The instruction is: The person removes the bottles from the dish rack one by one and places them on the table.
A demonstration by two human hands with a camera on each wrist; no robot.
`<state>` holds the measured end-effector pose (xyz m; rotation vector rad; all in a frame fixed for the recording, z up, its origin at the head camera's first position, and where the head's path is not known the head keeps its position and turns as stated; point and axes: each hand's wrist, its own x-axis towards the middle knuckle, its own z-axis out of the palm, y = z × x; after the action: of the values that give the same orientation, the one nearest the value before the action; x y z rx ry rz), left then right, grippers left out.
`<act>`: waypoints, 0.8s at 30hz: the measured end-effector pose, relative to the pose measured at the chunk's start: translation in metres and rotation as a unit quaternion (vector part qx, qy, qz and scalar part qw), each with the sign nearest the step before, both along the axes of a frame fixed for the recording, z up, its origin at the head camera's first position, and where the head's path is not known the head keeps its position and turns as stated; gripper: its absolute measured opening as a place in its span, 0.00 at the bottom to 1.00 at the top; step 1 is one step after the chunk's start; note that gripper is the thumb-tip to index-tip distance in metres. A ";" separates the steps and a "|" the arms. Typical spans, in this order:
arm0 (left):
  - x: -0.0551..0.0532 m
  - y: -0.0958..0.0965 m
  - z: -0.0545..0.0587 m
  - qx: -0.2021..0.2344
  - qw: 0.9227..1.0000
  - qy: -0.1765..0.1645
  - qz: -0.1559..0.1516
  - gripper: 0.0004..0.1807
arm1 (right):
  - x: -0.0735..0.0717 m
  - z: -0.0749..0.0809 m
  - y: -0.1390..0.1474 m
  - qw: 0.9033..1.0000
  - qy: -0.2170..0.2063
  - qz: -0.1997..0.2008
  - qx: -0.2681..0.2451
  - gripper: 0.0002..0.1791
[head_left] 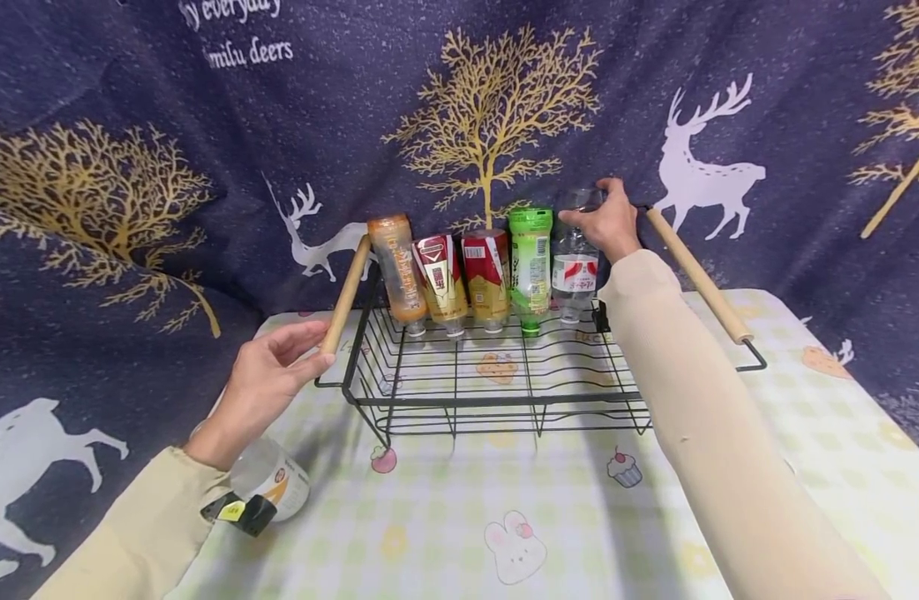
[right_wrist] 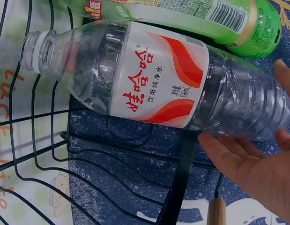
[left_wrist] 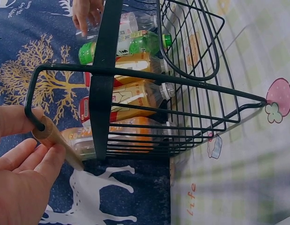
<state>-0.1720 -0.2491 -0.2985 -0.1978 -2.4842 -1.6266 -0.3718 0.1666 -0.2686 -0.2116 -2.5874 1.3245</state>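
In the head view my left hand (head_left: 275,367) pinches the near end of the left wooden handle (head_left: 347,296) on a black wire basket (head_left: 496,402). At the basket's back right, my right hand (head_left: 609,223) holds a clear water bottle (right_wrist: 159,79) by its base. The bottle has a white and red label and is upside down, its neck at the wires. Beside it, also neck down, lean a green bottle (head_left: 530,258), two red-and-gold bottles (head_left: 486,267) (head_left: 440,275) and an orange bottle (head_left: 397,258).
A clear bottle with a white label (head_left: 282,487) stands on the checked tablecloth (head_left: 429,517), partly behind my left wrist. The basket's right wooden handle (head_left: 699,275) sticks out past my right forearm. A dark blue cloth (head_left: 339,108) with deer and trees hangs behind.
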 end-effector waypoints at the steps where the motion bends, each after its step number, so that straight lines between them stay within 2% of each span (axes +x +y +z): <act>1: 0.000 0.001 0.000 0.002 1.000 0.000 0.000 0.26 | 0.000 0.000 0.000 1.000 0.000 -0.002 -0.001 0.46; 9: 0.000 0.001 0.002 -0.007 1.000 -0.002 0.002 0.27 | 0.004 0.002 0.003 0.999 0.016 0.010 0.026 0.44; 13: -0.001 0.001 0.005 -0.020 1.000 -0.008 -0.001 0.28 | 0.009 0.010 0.008 0.999 0.013 0.023 0.040 0.44; 18: -0.002 0.002 0.009 -0.021 1.000 -0.013 -0.002 0.27 | 0.015 0.021 0.014 0.999 0.006 0.035 0.026 0.46; 24: -0.002 0.003 0.008 -0.017 1.000 -0.017 -0.001 0.28 | 0.026 0.031 0.020 0.998 -0.003 0.045 0.033 0.48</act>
<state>-0.1737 -0.2461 -0.2903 -0.1775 -2.5398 -1.6024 -0.3463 0.1871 -0.2379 -0.0881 -2.6700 1.2659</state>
